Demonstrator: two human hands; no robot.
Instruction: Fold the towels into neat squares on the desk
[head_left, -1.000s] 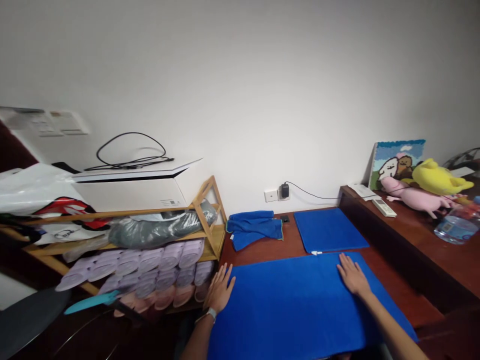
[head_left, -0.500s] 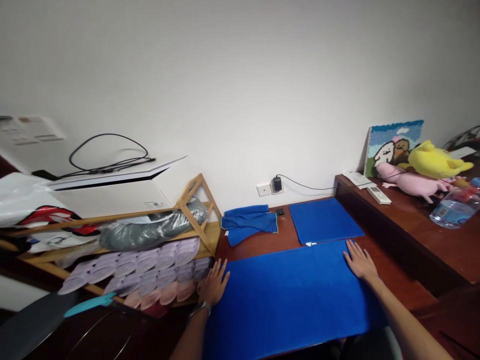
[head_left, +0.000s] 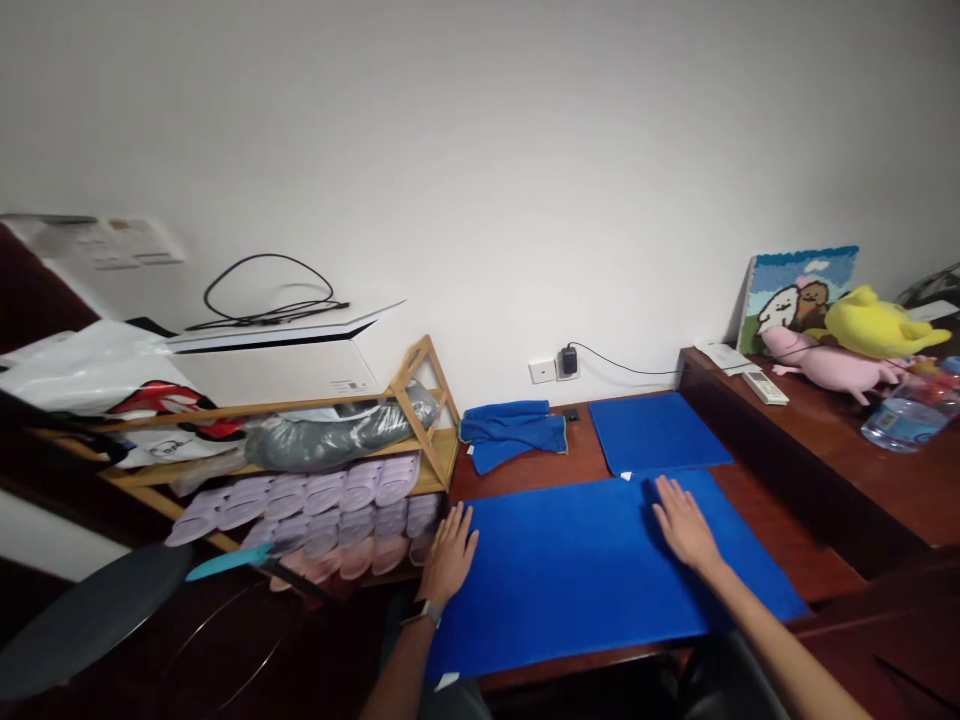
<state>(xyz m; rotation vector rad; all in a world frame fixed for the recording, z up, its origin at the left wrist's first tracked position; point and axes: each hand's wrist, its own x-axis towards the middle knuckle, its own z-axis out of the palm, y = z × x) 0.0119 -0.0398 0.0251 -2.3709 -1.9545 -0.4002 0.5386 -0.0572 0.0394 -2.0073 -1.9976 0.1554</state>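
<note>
A large blue cloth (head_left: 570,575) lies spread flat over the front of the reddish-brown table. On its left edge rests my left hand (head_left: 450,552), fingers stretched out, with a watch on the wrist. My right hand (head_left: 685,522) is over the cloth's right part, palm down and fingers extended; whether it touches the cloth I cannot tell. Behind lies a folded blue cloth (head_left: 660,432), its near edge against the large one. A crumpled blue cloth (head_left: 514,432) sits at the back left by the wall. White tags show at the cloth edges.
To the left stands a wooden rack (head_left: 424,440) with several lilac and pink slippers (head_left: 360,490) and a white box (head_left: 277,370) on top. A raised ledge on the right holds a remote (head_left: 765,388), plush toys (head_left: 877,325) and a water bottle (head_left: 907,415). A plugged-in adapter (head_left: 570,360) is on the wall.
My right hand has moved left, off the large cloth's right edge and over its surface. The cloth's near edge now lies flatter on the table. My left hand stays at the left edge.
</note>
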